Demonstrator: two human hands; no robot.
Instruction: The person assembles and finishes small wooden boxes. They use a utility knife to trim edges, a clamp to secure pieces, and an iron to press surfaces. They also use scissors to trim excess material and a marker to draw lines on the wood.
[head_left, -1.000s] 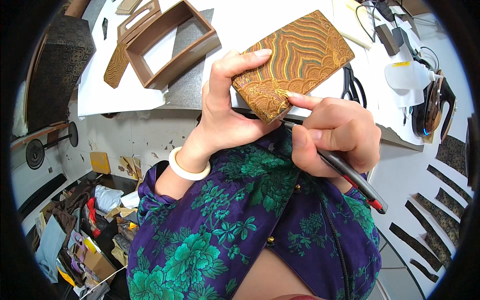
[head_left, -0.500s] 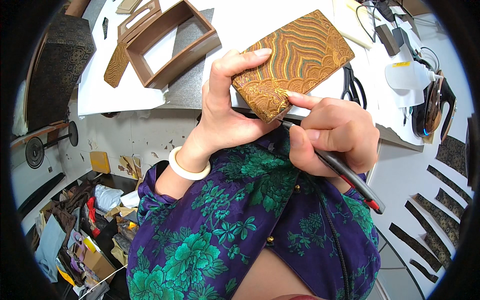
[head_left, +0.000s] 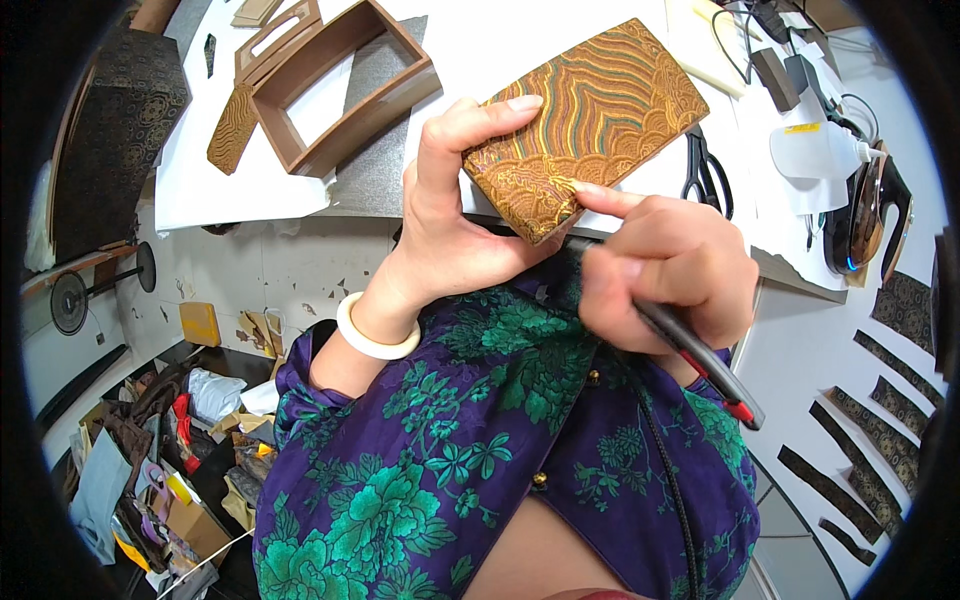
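Note:
A flat rectangular box [head_left: 590,120], covered in gold-brown wave-patterned brocade, is held tilted above the table's near edge. My left hand [head_left: 450,200] grips its left end, thumb beneath and a finger lying on top. My right hand [head_left: 680,265] is closed round a slim black-and-red craft knife [head_left: 700,365], whose end slopes down to the right. Its tip lies close to the box's near lower corner, blurred and partly hidden by my fingers. My right index finger rests on the brocade near that corner.
On the white table [head_left: 480,40] lie an open brown wooden frame [head_left: 365,130], a small brocade piece [head_left: 232,130] and black scissors [head_left: 707,175]. A white squeeze bottle [head_left: 815,150] and cables are at the right. Dark fabric strips [head_left: 830,490] lie lower right. Cluttered scraps [head_left: 190,450] fill the lower left.
My right hand has shifted slightly and is now blurred, with the knife's end swung a little left. The box and my left hand have barely moved.

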